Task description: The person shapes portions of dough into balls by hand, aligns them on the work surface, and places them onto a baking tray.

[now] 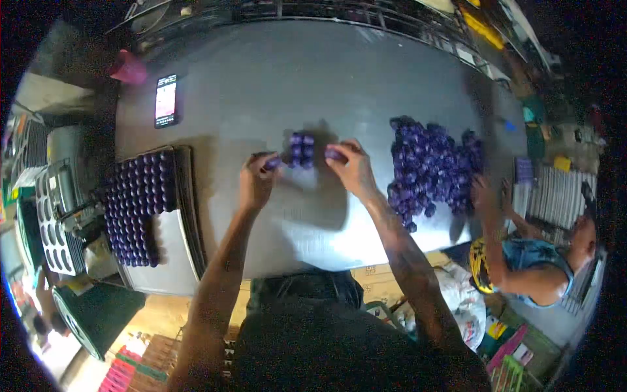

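Note:
On the grey table (274, 85), a small block of purple pieces (302, 150) stands in short rows between my hands. My left hand (259, 171), to the left of the block, pinches a purple piece (273, 163) at its fingertips. At the block's right, my right hand (351, 168) has its fingers closed on another purple piece (334, 154). A large loose pile of purple pieces (428, 163) lies farther right. At the left, a tray (175, 245) carries many purple pieces in neat rows, with its lower right part bare.
A lit phone (166, 101) and a pink cup (128, 67) are at the back left. Another person (529, 264) is at the right edge, a hand touching the pile. Stacked trays (555, 196) stand at the far right; a dark green bin (98, 313) is at the lower left.

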Action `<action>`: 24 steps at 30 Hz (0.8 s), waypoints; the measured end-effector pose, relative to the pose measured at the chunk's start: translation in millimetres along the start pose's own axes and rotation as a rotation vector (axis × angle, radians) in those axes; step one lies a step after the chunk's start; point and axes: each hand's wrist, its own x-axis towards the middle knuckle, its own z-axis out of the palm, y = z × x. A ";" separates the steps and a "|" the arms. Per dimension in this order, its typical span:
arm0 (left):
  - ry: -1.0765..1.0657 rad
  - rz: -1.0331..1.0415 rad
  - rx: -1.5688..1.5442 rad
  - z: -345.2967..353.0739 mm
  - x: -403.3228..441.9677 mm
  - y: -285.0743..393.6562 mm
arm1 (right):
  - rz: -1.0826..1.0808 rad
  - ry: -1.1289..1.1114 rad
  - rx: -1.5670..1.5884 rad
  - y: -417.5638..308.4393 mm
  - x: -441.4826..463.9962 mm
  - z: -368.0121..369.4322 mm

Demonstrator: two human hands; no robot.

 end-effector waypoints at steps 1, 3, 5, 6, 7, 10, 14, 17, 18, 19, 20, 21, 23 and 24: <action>0.003 0.071 -0.013 5.9 -29.2 -5.9 | 0.023 -0.004 0.046 -12.7 -15.4 5.9; 0.008 0.158 -0.033 11.6 -48.5 3.2 | 0.024 -0.022 -0.014 -34.8 -52.6 20.5; 0.013 -0.058 -0.094 15.6 -57.9 33.7 | 0.031 -0.051 -0.065 -44.1 -65.3 37.2; 0.019 -0.165 -0.122 17.2 -57.8 41.0 | -0.027 -0.020 -0.112 -43.5 -58.6 45.5; 0.017 -0.160 -0.122 20.5 -53.2 40.9 | -0.082 0.008 -0.159 -40.0 -51.7 54.4; 0.001 -0.140 0.095 38.9 -34.0 31.5 | -0.045 -0.021 -0.101 -1.2 -38.1 94.5; 0.128 -0.010 -0.275 68.4 -48.7 -18.0 | -0.154 0.132 -0.186 -14.6 -50.5 45.0; 0.265 -0.282 -0.355 62.1 -68.6 47.9 | -0.039 0.196 -0.138 -11.3 -69.5 -47.4; 0.231 -0.387 -0.438 75.3 -81.6 36.3 | 0.036 0.239 -0.252 5.2 -74.1 -84.4; 0.214 -0.442 -0.475 91.4 -79.8 46.0 | 0.111 0.277 -0.366 25.6 -78.2 -123.4; 0.198 -0.498 -0.512 107.4 -78.4 55.1 | 0.120 0.360 -0.503 43.1 -74.3 -156.0; 0.073 -0.339 -0.260 133.7 -66.6 94.0 | 0.127 0.444 -0.639 59.6 -68.5 -179.9; -0.004 0.126 0.015 190.6 -32.5 142.2 | 0.122 0.402 -0.595 98.3 -68.5 -197.3; 0.003 0.279 0.043 215.9 -9.2 166.4 | 0.108 0.362 -0.557 117.4 -69.9 -203.2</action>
